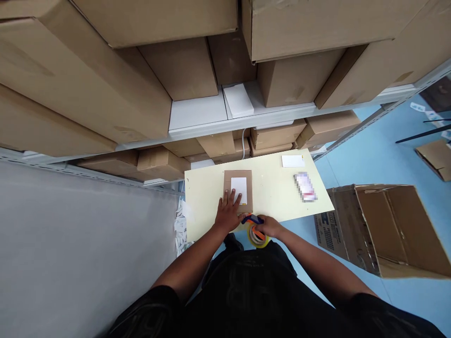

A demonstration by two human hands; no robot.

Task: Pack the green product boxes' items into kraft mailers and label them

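Note:
A small cardboard box (238, 174) lies on the pale yellow table (204, 188), with a white label (239, 186) on its top face. My left hand (228, 212) rests on the near left part of the box with its fingers spread, some of them over the label. In my right hand (269, 226) is a tape dispenser (252, 218), blue and orange, carrying a roll of yellowish tape (265, 242). The dispenser's front is at the near edge of the box, close to my left thumb. Whether the tape touches the box I cannot make out.
A white card (293, 161) and a blurred-out phone-like object (305, 187) lie on the table's right side. Shelves (197, 129) with cardboard boxes (190, 70) stand beyond it. To the right, a large open carton (398, 230) sits on the blue floor. A grey wall (88, 234) is left.

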